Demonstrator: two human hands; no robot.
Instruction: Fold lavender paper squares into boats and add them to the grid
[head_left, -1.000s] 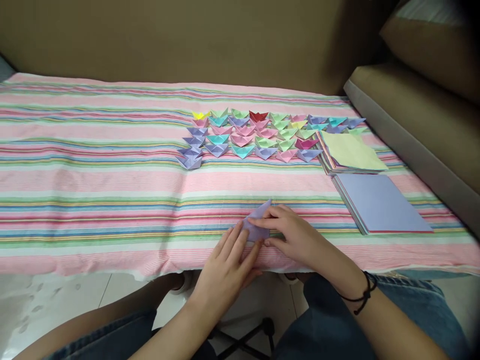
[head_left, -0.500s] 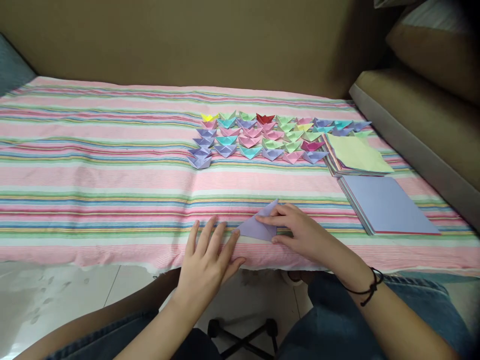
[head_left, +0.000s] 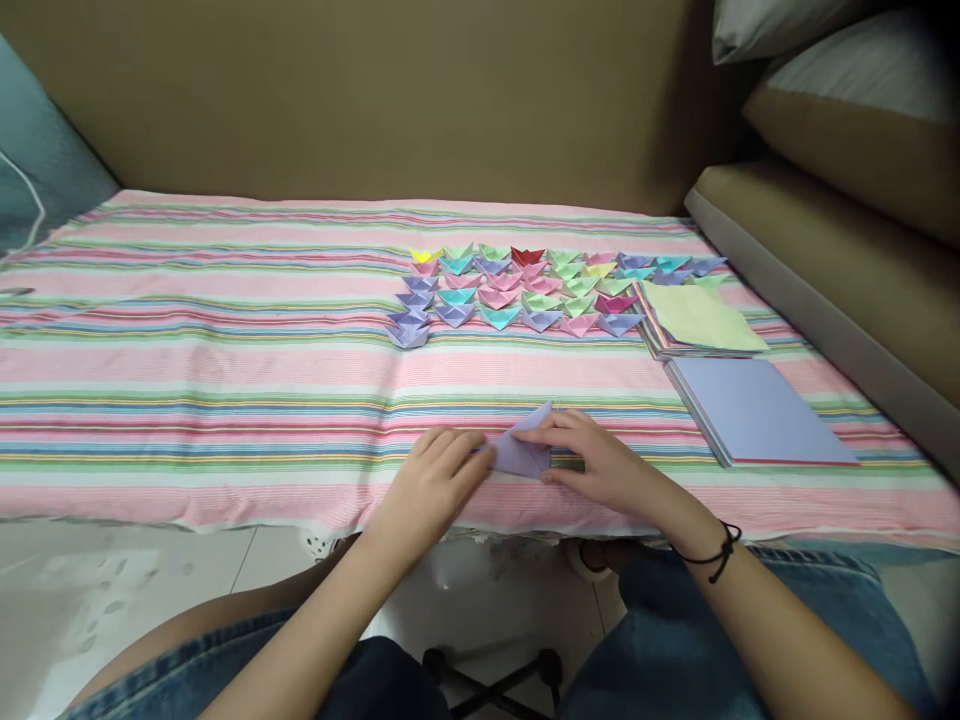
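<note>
A folded purple origami paper [head_left: 523,452], roughly triangular, lies on the striped cloth near its front edge. My left hand [head_left: 442,470] has its fingers curled together over the paper's left corner, which they hide. From the other side my right hand [head_left: 592,455] grips the paper, its index finger pressing on the face and its thumb at the lower right edge. Beyond the hands, several folded paper boats [head_left: 501,317] in purple, pink, green, blue, yellow and red stand in rows.
To the right lie a stack of purple square paper [head_left: 765,410] and a second stack topped with yellow-green sheets [head_left: 701,312]. The striped cloth [head_left: 187,370] covers the seat. A brown backrest [head_left: 375,100] rises behind, with cushions [head_left: 847,150] at the right.
My left hand has moved onto the paper's left corner, and its spread fingers have curled in. The right hand keeps its hold. The camera view has shifted slightly.
</note>
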